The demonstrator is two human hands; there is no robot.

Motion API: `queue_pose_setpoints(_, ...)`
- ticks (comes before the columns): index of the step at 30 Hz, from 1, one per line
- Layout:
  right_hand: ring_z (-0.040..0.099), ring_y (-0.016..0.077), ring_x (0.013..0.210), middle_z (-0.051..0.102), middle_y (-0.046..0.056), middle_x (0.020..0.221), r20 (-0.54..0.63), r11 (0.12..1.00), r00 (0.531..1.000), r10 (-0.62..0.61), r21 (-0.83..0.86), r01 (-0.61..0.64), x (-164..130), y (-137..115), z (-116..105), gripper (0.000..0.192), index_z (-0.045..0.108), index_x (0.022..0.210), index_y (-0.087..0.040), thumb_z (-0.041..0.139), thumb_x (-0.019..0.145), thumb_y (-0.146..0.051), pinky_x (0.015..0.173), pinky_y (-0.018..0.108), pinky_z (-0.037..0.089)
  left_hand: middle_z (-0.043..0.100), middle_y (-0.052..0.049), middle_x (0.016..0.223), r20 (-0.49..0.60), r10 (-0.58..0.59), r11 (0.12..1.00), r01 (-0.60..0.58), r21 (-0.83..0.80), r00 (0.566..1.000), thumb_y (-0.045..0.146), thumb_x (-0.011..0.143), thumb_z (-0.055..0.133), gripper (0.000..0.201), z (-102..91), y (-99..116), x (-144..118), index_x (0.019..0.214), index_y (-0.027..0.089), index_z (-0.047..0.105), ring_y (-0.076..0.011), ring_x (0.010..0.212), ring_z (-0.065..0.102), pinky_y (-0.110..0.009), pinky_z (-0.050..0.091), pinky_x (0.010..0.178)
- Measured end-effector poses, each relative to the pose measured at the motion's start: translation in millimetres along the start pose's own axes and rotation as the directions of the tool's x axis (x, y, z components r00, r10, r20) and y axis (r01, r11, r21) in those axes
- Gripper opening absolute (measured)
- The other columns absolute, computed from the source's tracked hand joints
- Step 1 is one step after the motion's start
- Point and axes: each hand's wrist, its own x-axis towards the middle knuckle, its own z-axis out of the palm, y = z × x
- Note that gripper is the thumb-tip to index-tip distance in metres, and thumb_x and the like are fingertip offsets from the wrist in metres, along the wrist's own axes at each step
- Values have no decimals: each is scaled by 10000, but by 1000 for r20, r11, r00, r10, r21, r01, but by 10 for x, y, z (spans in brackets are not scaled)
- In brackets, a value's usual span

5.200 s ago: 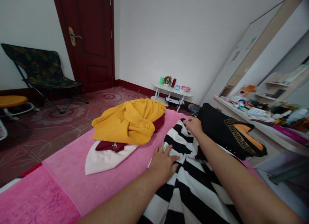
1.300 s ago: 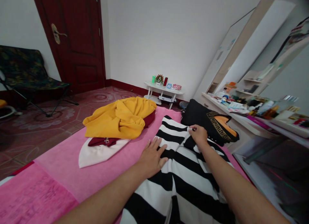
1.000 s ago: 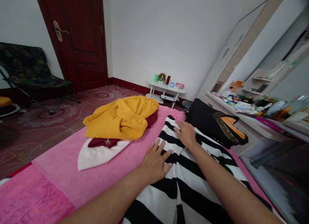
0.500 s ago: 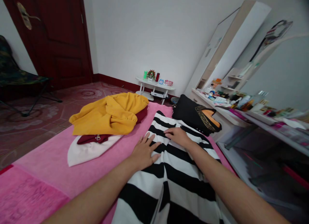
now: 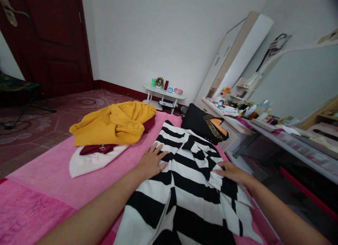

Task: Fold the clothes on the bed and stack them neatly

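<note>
A black-and-white striped top [image 5: 190,188] lies spread on the pink bed cover, its lower part running toward me. My left hand [image 5: 151,162] rests flat on the top's left edge, fingers spread. At the right side, my right hand [image 5: 233,173] has its fingers closed on the top's striped sleeve [image 5: 215,181], which is bunched and folded across the body. The fingertips of that hand are partly hidden by cloth. Left of the top sits a heap of a yellow garment [image 5: 111,123], a dark red one with a zipper [image 5: 102,148] and a white one [image 5: 84,164].
Beyond the top lies a folded black garment [image 5: 195,121] with a patterned gold trim. The pink bed cover [image 5: 50,167] extends left. A dressing table [image 5: 237,127] crowded with bottles stands close on the right. A small white table [image 5: 163,93] is by the wall.
My right hand has moved right, from the middle of the striped top to its sleeve, and the sleeve now lies bunched over the body. My left hand stays on the left edge. The view has turned slightly right.
</note>
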Motion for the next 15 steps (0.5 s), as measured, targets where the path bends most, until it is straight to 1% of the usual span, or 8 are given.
queue_pose_setpoints(2, 582, 172, 589, 649, 15, 630, -116, 999, 992, 38, -19, -40, -4, -34, -98, 269, 646, 662, -174, 673, 622, -439, 563, 266, 454, 289, -55, 1508, 1, 1, 1000, -1, -3, 1000, 528, 881, 412, 526, -6, 1, -3, 1361, 313, 438, -322, 1393, 180, -549, 190, 1090)
queue_pose_setpoints(3, 590, 182, 580, 654, 33, 630, -233, 996, 970, 63, -42, -75, 4, -55, -187, 247, 647, 669, -177, 664, 631, -421, 552, 275, 452, 289, -53, 1508, 3, 3, 1000, -3, -4, 1000, 528, 880, 415, 526, -11, 3, -4, 1361, 318, 437, -322, 1394, 179, -551, 190, 1089)
queue_pose_setpoints(5, 611, 215, 587, 667, 92, 660, -508, 978, 858, 76, -132, -164, 29, -91, -403, 223, 649, 700, -185, 636, 673, -406, 547, 310, 445, 290, -51, 1508, 7, 0, 1000, 0, -8, 1000, 526, 878, 423, 519, -26, 11, -8, 1358, 330, 439, -328, 1393, 177, -563, 186, 1086)
queue_pose_setpoints(7, 634, 267, 649, 671, 158, 721, -682, 911, 731, 4, -298, -283, 57, -112, -603, 209, 649, 722, -199, 643, 689, -406, 578, 368, 441, 289, -48, 1508, 13, -7, 1000, 7, -19, 1000, 519, 876, 434, 507, -45, 19, -12, 1352, 344, 445, -333, 1393, 178, -572, 186, 1083)
queue_pose_setpoints(9, 641, 324, 735, 665, 189, 771, -719, 803, 690, -76, -455, -386, 91, -126, -752, 193, 647, 723, -216, 676, 670, -399, 617, 428, 438, 289, -37, 1508, 15, -5, 1000, 5, -30, 1000, 508, 876, 444, 490, -64, 25, -17, 1341, 356, 456, -332, 1394, 175, -577, 180, 1084)
queue_pose_setpoints(11, 636, 362, 790, 659, 193, 792, -733, 751, 676, -76, -488, -445, 141, -168, -863, 192, 646, 717, -224, 696, 650, -397, 633, 475, 441, 296, -26, 1506, 13, 16, 999, -16, -35, 1000, 494, 874, 456, 474, -80, 25, -22, 1328, 361, 473, -330, 1396, 169, -578, 171, 1088)
queue_pose_setpoints(13, 635, 354, 764, 655, 175, 755, -767, 812, 642, -25, -390, -434, 209, -287, -953, 196, 640, 679, -222, 698, 647, -406, 629, 482, 451, 323, -16, 1494, 7, 57, 997, -57, -44, 998, 471, 870, 469, 456, -93, 18, -26, 1312, 359, 494, -320, 1397, 174, -567, 157, 1099)
queue_pose_setpoints(15, 627, 300, 662, 644, 134, 664, -775, 925, 632, 4, -237, -296, 271, -518, -1010, 186, 628, 628, -223, 709, 631, -391, 610, 455, 464, 374, -10, 1467, -1, 106, 992, -106, -63, 994, 439, 871, 476, 433, -103, 11, -29, 1292, 349, 520, -297, 1393, 202, -540, 149, 1114)
